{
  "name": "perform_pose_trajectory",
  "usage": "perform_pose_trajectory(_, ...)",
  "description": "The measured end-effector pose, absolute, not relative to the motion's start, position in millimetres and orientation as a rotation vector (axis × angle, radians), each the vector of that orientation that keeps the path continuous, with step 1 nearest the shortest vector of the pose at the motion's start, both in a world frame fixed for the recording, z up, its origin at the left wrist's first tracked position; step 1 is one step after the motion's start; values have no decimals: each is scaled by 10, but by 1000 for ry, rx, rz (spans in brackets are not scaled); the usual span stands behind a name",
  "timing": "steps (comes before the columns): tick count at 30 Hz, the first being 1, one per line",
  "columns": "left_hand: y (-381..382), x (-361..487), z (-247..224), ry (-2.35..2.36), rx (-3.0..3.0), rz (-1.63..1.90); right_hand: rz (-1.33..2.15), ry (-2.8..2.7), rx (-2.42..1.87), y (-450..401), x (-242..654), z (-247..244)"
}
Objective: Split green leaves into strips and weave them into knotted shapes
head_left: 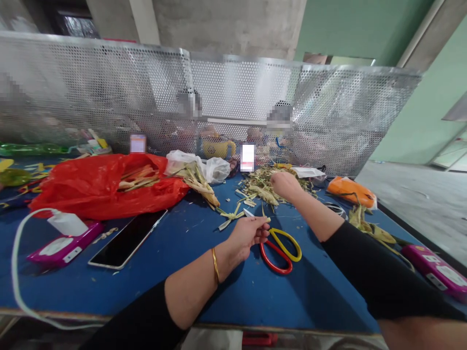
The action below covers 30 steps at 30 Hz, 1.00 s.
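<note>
My left hand, a gold bangle on its wrist, pinches a small pale piece of dried husk between thumb and fingers. A pair of scissors with one red and one yellow handle lies beside and partly under this hand, blade tip showing past the thumb. My right hand is farther off, at a heap of dry husk scraps. Its fingers look closed and point down; what they hold, if anything, is hidden. A knotted pale husk strip lies left of the scissor blades.
On the blue table are a red plastic bag with husks, a husk bundle, a phone, purple power strips and an orange packet. A perforated metal screen stands behind; people sit beyond it.
</note>
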<state>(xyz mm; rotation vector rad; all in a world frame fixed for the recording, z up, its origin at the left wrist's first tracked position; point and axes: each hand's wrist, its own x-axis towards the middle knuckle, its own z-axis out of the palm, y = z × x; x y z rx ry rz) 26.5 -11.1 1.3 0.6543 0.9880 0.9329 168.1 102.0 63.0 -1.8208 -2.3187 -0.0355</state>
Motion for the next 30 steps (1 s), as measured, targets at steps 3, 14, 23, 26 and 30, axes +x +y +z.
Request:
perform_pose_trajectory(3,-122,269,27,982,653,933,-59,-2384,-1860,875,1862,548)
perform_pose_trajectory(14,-110,267,27,1020,643,977,136,-2228,-2081,479,2182,-38)
perform_pose_trajectory(23,-100,256,33,1016,658,1004,134,-2174,-1975,297,2156,25)
perform_pose_trajectory(26,-102,262,30,1006,661,1010,77,-2204,-1938,194,2124,72)
perform_pose_trajectory(30,-101,264,27,995,672,1016,-9,-2275,-1892,-11,2035,115)
